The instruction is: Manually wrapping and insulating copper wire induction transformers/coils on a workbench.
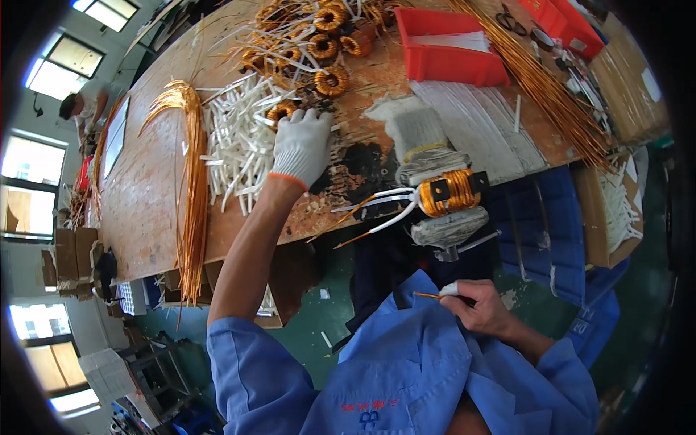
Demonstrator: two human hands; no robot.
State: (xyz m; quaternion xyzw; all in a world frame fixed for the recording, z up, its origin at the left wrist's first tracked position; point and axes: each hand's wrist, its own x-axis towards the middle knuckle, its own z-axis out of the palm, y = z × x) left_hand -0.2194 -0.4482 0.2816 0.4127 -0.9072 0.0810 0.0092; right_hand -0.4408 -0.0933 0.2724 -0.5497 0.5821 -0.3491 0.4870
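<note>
My left hand, in a white knit glove with an orange cuff, reaches over the table. Its fingers are bent down and their tips are hidden; a copper-wound ring coil lies just beyond them. White sleeving pieces are heaped beside this hand. Low in front of my body, my bare right hand, with a white covering on one finger, pinches a copper wire. A larger copper coil with black plates sits between wrapped holders at the table edge. White-sleeved leads with bare copper ends stick out from it.
More ring coils are piled at the back. Copper wire bundles lie at left and right. A red bin and scissors stand farther back. A cardboard box of white sleeving is beside a blue plastic chair.
</note>
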